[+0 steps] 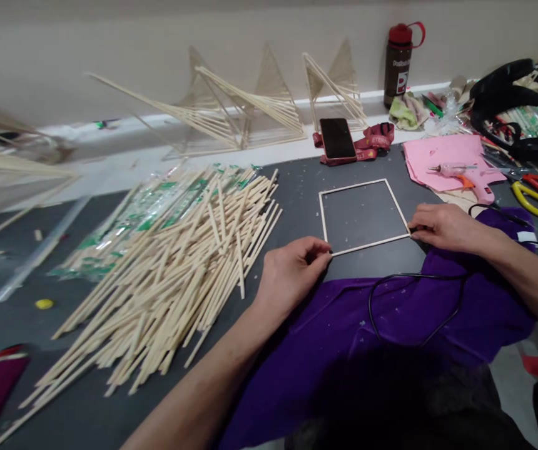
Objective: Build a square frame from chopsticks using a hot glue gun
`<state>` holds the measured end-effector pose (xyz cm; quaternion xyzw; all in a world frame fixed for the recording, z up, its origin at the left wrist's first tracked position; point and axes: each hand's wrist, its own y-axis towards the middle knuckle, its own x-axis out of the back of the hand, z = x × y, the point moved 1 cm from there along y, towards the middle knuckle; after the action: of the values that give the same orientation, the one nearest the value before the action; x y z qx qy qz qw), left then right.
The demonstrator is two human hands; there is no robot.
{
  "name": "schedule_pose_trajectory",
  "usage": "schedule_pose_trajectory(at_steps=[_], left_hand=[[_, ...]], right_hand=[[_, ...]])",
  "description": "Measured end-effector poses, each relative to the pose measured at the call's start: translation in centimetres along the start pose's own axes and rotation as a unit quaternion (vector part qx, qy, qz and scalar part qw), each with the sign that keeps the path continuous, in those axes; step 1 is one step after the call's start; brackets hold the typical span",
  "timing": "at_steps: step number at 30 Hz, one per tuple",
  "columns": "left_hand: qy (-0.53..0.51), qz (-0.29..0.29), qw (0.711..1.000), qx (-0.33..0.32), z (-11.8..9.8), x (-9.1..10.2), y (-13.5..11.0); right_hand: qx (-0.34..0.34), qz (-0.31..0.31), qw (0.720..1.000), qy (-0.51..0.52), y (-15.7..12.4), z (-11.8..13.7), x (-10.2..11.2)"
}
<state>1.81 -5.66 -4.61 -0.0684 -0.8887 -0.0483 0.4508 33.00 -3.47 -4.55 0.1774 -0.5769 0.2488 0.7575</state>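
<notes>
A square frame [353, 187] made of thin wooden sticks lies on the dark table in front of me. My left hand [292, 269] pinches its near left corner between thumb and fingers. At the near right corner, my right hand [442, 226] grips the frame in the same way. All four sides of the frame show, with the corners under my fingertips partly hidden. To the left of my left hand spreads a large loose pile of wooden sticks [179, 275]. A purple cloth [334, 331] lies below both hands, with a black cable [371, 306] looping over it.
Several stick structures [250, 100] lean along the wall. A phone [338, 139] rests on a red lanyard [381, 136]. Right of the frame lie a pink glue gun [478, 181], pink sheets [438, 153] and scissors [536, 200]. A bottle [397, 69] stands behind; plastic-wrapped sticks [109, 231] lie left.
</notes>
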Motion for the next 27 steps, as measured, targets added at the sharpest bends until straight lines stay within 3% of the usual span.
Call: schedule_pose_trajectory(at_steps=[7, 17, 27], left_hand=[[0.013, -0.002, 1.000, -0.019, 0.12, -0.04, 0.16], [0.017, -0.001, 1.000, 0.004, 0.31, -0.20, 0.25], [0.010, -0.005, 1.000, 0.011, 0.80, 0.03, 0.09]], right_hand=[[-0.001, -0.010, 1.000, -0.007, 0.08, 0.08, -0.32], [-0.023, 0.011, 0.999, -0.029, 0.38, 0.76, 0.04], [-0.011, -0.010, 1.000, 0.018, 0.31, 0.48, 0.34]])
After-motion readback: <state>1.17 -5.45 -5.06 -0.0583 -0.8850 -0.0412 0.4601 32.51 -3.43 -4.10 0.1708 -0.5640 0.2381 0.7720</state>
